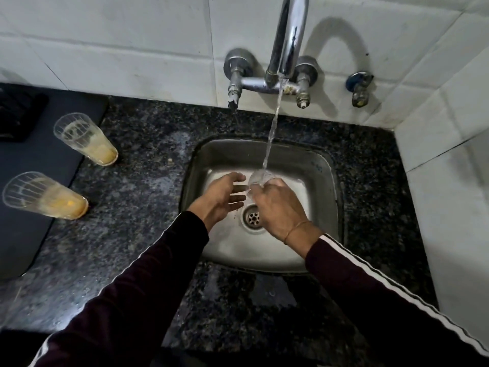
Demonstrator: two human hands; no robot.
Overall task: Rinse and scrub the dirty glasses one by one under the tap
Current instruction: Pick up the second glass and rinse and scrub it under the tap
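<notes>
Glass (260,178) in the right hand (277,207) is hard to make out: clear, blurred by the water stream (271,136), its lower part hidden behind curled fingers (267,187) that grip it over the steel sink (321,178). Left hand (222,200), fingers straight and spread, holds nothing, just left of the glass. Chrome tap (287,38) is cut off at the top. Left of the sink, on speckled granite (137,207), stand two ribbed dirty glasses (84,139) (43,196) with orange residue.
</notes>
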